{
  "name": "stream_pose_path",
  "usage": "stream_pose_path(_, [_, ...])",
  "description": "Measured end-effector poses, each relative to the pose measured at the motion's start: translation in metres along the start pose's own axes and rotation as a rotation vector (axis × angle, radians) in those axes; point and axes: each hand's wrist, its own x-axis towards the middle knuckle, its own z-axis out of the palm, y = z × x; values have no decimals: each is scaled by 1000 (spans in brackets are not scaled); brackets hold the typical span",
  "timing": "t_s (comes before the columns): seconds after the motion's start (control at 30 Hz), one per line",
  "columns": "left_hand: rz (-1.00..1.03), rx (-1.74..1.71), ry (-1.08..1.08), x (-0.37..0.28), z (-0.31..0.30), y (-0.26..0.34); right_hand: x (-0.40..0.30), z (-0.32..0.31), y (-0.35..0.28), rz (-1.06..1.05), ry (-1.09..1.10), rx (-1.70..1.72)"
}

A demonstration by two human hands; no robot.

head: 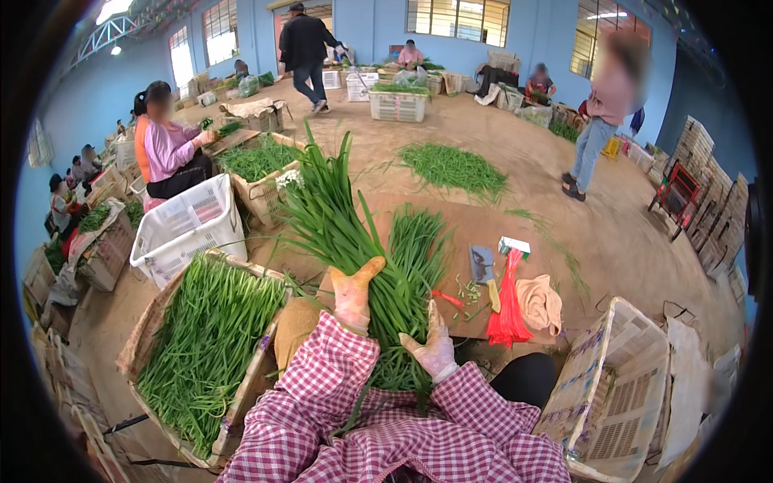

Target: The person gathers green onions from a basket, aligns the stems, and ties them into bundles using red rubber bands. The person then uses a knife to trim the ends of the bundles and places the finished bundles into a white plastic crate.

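Observation:
My gloved left hand [354, 294] is wrapped round a large bunch of long green garlic-chive leaves [338, 223], thumb and fingers spread across it. My gloved right hand [436, 347] rests against the lower right side of the bunch, fingers apart; whether it grips any leaves cannot be told. A second pile of chives [416, 241] lies on the brown board [459, 217] just beyond. To the right on the board are a cleaver [483, 265] with a yellow handle, cut stem pieces [468, 290], red plastic ties [510, 302], a small box [514, 245] and a beige cloth [539, 303].
A crate full of chives [211, 350] stands at my left, a white plastic crate [190, 226] behind it. Another crate [622, 386] is at my right. Loose chives [453, 166] lie on the floor ahead. A seated person [172, 145] works at left; two people stand farther off.

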Motion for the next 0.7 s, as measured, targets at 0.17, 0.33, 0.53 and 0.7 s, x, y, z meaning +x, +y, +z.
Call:
stream_pose_path(0.17, [0, 63, -3, -17, -25, 3, -17, 44, 32, 309, -13, 597])
stream_pose_path(0.33, [125, 94, -154, -43, -21, 12, -31, 41, 26, 870, -225, 1090])
stream_pose_path(0.53, [143, 243, -80, -49, -24, 23, -31, 34, 30, 624, -368, 705])
stream_pose_path(0.7, [-36, 65, -73, -38, -44, 51, -34, 36, 44, 821, -213, 749])
